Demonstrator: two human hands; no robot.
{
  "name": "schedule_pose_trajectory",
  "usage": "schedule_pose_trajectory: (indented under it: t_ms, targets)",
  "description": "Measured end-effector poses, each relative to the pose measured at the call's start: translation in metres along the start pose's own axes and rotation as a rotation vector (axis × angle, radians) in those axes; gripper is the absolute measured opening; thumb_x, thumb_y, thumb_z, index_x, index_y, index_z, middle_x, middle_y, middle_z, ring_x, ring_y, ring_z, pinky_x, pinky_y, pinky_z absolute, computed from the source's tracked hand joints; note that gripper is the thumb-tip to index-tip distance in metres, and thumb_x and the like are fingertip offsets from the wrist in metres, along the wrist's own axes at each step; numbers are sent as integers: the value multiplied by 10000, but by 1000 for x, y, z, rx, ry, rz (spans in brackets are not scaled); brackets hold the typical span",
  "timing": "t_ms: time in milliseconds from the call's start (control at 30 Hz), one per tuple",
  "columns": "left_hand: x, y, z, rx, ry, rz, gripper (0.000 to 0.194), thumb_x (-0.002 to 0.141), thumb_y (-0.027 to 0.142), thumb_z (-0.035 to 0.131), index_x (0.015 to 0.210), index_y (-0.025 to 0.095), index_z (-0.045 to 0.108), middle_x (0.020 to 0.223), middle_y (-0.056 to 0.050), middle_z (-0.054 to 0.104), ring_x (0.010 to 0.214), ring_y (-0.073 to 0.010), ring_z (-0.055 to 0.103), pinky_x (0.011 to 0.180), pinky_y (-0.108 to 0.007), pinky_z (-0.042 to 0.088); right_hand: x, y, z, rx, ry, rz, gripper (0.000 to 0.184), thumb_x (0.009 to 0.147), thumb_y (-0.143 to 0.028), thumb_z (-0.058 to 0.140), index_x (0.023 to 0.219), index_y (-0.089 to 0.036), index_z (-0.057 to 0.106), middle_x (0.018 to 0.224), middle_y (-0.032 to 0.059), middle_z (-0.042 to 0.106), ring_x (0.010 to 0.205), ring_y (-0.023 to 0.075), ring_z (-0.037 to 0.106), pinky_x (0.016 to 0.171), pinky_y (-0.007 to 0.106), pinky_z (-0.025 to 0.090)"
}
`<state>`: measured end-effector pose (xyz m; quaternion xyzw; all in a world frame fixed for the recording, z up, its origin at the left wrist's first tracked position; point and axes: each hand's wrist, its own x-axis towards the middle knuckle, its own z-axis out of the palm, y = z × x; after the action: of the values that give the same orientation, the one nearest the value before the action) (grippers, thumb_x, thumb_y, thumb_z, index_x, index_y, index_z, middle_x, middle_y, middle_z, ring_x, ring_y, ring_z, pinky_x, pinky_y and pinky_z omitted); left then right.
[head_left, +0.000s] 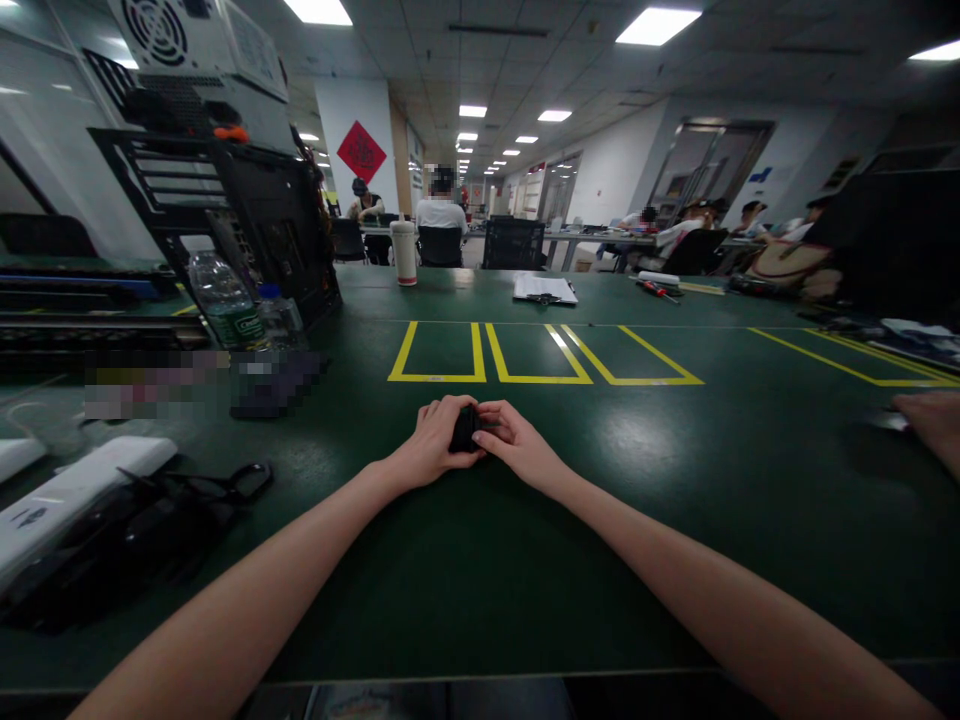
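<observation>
A small black rounded object (464, 430) sits between my two hands near the middle of the green table; its exact kind does not show. My left hand (435, 437) is closed around its left side, with fingers over the far edge and the thumb at the near edge. From the other side, my right hand (517, 438) has its thumb and fingers bent in a pinch against the object's right edge. Part of the object is hidden behind the fingers. Just beyond the hands, yellow tape outlines (540, 380) mark the green tabletop (480, 570).
Leftward stand a computer case (262, 220), plastic bottles (221, 295), a white power strip (112, 480) and a black bag-like bundle (112, 550). Farther back are a white cup (403, 252), a clipboard (545, 290) and a screwdriver (660, 290). Another person's hand (934, 420) enters at right.
</observation>
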<state>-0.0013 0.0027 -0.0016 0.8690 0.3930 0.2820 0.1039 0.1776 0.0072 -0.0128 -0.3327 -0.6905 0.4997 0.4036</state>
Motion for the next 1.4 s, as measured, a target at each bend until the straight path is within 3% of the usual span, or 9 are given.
schedule_pose_trajectory:
  t_ms: [200, 400, 633, 800, 1067, 1267, 1400]
  targets:
    - [-1, -3, 2, -10, 6, -2, 515, 746, 295, 615, 1168, 235, 327, 1099, -63, 455, 960, -243, 472, 854, -403, 352, -2, -4, -1, 53, -64, -35, 248, 772, -208, 601, 999, -218, 500, 1046, 25, 537, 1014, 182, 547, 891, 380, 449]
    - [0, -3, 2, -17, 5, -6, 530, 735, 312, 623, 1169, 243, 325, 1105, -62, 455, 964, -251, 472, 852, -408, 344, -2, -2, -1, 69, -37, -25, 203, 785, -252, 586, 966, -224, 499, 981, 7, 539, 898, 170, 585, 779, 352, 503]
    - [-1, 5, -6, -35, -31, -11, 503, 760, 308, 596, 1177, 244, 320, 1120, -64, 451, 982, -249, 468, 859, -410, 346, -1, -3, -2, 29, -26, 26, 305, 790, -220, 573, 1078, -235, 476, 1089, 36, 524, 1008, 194, 552, 857, 389, 472]
    - [-1, 4, -6, -21, -39, -14, 497, 763, 297, 587, 1179, 235, 323, 1115, -67, 451, 973, -250, 470, 857, -415, 348, -2, -4, -3, 68, -63, -3, 280, 756, -177, 609, 1007, -229, 495, 1087, 20, 524, 1038, 190, 540, 901, 393, 448]
    - [0, -2, 2, -5, 5, -1, 510, 748, 310, 604, 1170, 226, 330, 1096, -66, 451, 941, -239, 468, 842, -398, 349, -1, -3, -1, 109, -56, -34, 236, 756, -208, 618, 950, -224, 484, 1012, 14, 533, 969, 186, 569, 842, 379, 476]
    - [0, 0, -2, -33, -14, -18, 500, 756, 309, 595, 1174, 245, 327, 1103, -62, 456, 959, -247, 472, 848, -406, 350, -3, -6, 0, 30, -44, 5, 311, 791, -215, 571, 1082, -245, 464, 1085, 36, 508, 995, 193, 552, 854, 394, 475]
    - [0, 0, -2, -28, -17, -14, 506, 753, 301, 595, 1176, 239, 323, 1105, -67, 455, 955, -247, 475, 848, -406, 347, -3, -6, -1, 34, -74, -28, 284, 783, -197, 580, 1052, -232, 494, 1082, 32, 517, 1010, 194, 544, 857, 382, 476]
